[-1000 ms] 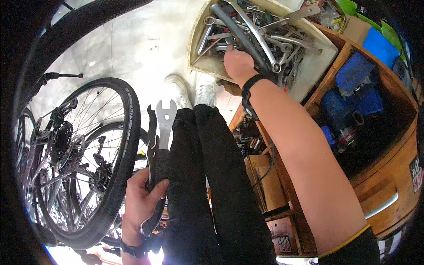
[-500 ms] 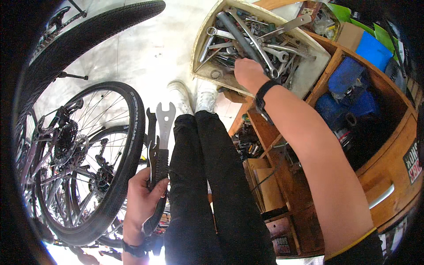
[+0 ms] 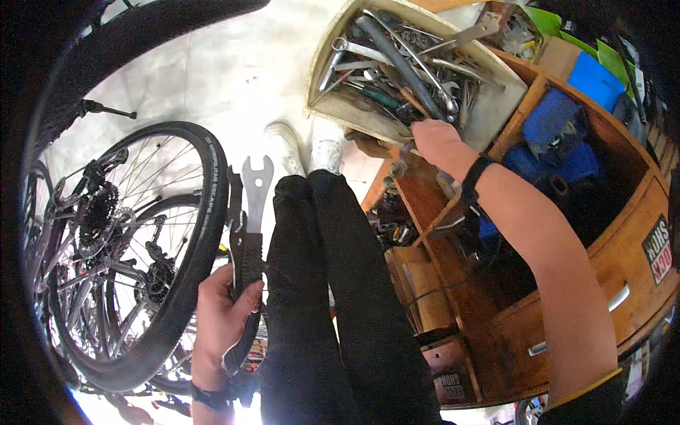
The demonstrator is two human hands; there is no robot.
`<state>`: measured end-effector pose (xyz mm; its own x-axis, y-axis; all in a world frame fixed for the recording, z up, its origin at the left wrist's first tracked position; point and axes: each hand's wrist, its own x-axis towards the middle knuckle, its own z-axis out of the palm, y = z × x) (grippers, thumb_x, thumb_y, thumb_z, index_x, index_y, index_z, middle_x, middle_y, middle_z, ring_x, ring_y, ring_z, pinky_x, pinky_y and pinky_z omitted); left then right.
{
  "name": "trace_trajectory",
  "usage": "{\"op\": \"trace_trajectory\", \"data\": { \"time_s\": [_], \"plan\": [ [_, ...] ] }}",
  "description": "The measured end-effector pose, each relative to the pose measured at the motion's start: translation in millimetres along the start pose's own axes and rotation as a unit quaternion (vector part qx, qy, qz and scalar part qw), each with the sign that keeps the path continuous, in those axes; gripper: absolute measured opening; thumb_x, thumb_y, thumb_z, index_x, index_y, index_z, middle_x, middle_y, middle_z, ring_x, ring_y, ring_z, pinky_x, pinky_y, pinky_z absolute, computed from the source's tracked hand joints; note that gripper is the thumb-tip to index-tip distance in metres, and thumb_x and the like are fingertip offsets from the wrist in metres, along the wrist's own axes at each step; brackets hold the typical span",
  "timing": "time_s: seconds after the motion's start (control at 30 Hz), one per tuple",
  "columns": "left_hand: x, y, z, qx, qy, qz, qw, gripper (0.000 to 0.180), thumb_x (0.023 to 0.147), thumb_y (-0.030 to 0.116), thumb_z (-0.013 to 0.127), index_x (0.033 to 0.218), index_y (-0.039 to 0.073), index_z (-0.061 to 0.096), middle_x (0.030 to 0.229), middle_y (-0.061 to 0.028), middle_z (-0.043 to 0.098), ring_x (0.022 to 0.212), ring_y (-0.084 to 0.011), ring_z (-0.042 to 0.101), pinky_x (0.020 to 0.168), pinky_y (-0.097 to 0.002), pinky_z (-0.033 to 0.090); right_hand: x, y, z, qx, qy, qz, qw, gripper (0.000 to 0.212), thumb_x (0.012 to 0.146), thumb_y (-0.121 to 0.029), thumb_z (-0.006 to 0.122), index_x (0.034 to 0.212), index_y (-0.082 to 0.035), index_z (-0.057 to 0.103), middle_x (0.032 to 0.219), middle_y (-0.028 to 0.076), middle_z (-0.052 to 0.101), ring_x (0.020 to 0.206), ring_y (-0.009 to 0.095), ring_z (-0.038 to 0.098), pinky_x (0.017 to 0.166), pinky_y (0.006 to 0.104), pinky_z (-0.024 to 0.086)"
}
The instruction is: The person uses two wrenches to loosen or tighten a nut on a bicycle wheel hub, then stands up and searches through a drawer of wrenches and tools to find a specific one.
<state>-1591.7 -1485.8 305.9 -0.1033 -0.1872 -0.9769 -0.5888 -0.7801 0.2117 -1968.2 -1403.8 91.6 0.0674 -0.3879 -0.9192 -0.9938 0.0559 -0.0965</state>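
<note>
From my remote seat I have the left hand (image 3: 218, 303) wrapped around tool handles left of centre: a silver-headed flat wrench (image 3: 257, 183) and a darker wrench (image 3: 234, 193) beside it, heads up. I judge them stiff, dense and hardly fragile, probably head-heavy; the ribbed black grip (image 3: 249, 256) looks surest to hold, bare metal more slippery. My right hand (image 3: 438, 142) has curled fingers at the near rim of the cream tray (image 3: 496, 99), upper right; I cannot tell whether they pinch anything. Loose tools (image 3: 407, 71) crowd that tray, so their ends could snag. The bicycle tyre (image 3: 214, 198) stands just beside the wrenches, and the wooden cabinet (image 3: 567, 326) hems the right forearm; pale floor (image 3: 212, 81) toward upper left offers the most room.
</note>
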Motion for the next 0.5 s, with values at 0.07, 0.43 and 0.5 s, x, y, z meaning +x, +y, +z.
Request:
{"op": "trace_trajectory", "data": {
  "time_s": [0.07,0.43,0.5],
  "plan": [
    [-0.1,-6.7,1.3,-0.015,-0.002,0.004,1.0,0.009,0.087,0.002,0.064,0.093,-0.003,0.06,0.068,-0.001,0.058,0.06,-0.006,0.051,0.054,-0.0219,0.041,-0.3,-2.8,7.3,-0.017,0.008,0.003,1.0,0.016,0.079,-0.002,0.06,0.095,-0.002,0.063,0.094,0.017,0.067,0.092,0.032,0.066,0.076,0.0395,0.055],
    [3.0,-5.1,5.8,0.006,-0.018,0.038,0.999,0.011,0.086,0.004,0.065,0.092,-0.003,0.06,0.071,-0.001,0.059,0.061,-0.0059,0.052,0.053,-0.0219,0.042,-5.0,-4.6,13.6,-0.04,0.032,0.047,0.998,0.026,0.086,-0.004,0.052,0.11,0.001,0.059,0.092,0.016,0.069,0.087,0.029,0.068,0.072,0.0379,0.056],
    [5.9,-5.5,9.4,-0.005,-0.015,0.045,0.999,0.012,0.086,0.004,0.066,0.094,-0.002,0.06,0.072,-0.0006,0.059,0.061,-0.0056,0.052,0.054,-0.0213,0.043,-5.7,-3.3,9.1,-0.031,0.023,0.034,0.999,0.025,0.086,-0.005,0.051,0.109,0.001,0.06,0.091,0.016,0.068,0.087,0.031,0.067,0.072,0.0394,0.055]
  ]
}}
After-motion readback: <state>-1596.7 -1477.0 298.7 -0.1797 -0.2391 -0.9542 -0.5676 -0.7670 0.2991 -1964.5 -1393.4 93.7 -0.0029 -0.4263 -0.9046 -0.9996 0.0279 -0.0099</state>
